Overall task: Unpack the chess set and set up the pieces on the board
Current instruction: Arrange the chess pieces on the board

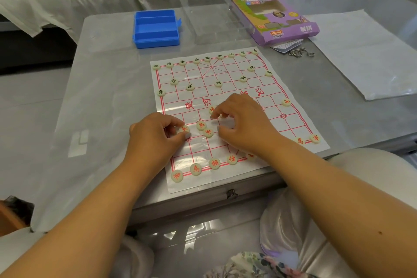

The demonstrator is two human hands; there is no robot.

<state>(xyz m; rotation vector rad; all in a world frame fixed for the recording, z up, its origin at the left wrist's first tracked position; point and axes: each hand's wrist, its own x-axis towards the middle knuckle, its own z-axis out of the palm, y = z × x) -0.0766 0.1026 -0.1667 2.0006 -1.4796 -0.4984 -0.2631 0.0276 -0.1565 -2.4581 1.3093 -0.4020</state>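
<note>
A thin plastic chess board [293,126] with red grid lines lies on the grey table. Cream round pieces with black characters [218,83] stand along its far rows, and red-lettered ones [195,169] line the near edge. My left hand [155,137] pinches a red-lettered piece [184,129] on the board's near left. My right hand [243,124] hovers over the middle, its fingertips pinching another red piece [212,110]. Two loose red pieces [204,128] lie between my hands.
An open blue plastic box [155,29] stands beyond the board at the left. A clear plastic tray [214,18] and a purple cardboard package [275,18] lie behind it, with metal rings [301,52] and a white sheet [361,52] at the right. A sofa runs behind the table.
</note>
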